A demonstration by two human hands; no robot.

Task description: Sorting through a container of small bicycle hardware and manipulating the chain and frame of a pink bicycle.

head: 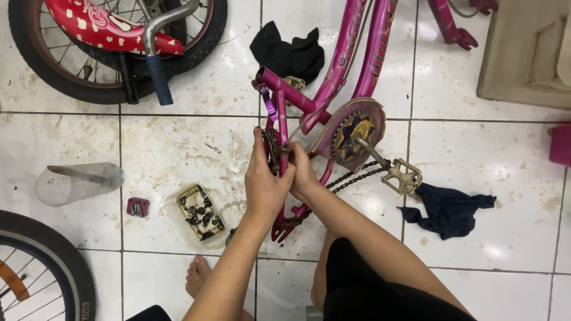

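A pink child's bicycle frame [348, 53] lies on the white tiled floor, its chainguard [351, 134], crank and pedal [404, 176] to the right. My left hand [264, 178] wraps around the rear fork end and a small dark sprocket [272, 148] there. My right hand [302, 172] grips the same pink stay from the right side. The loose chain [357, 176] runs from the chainguard toward my hands.
A clear tub of dark small parts [199, 212] sits left of my hands, beside a small pink piece [137, 207] and a tipped clear cup [77, 183]. Black cloth [288, 53], dark blue rag [449, 208], two wheels [113, 53] [44, 267], my bare foot [199, 276].
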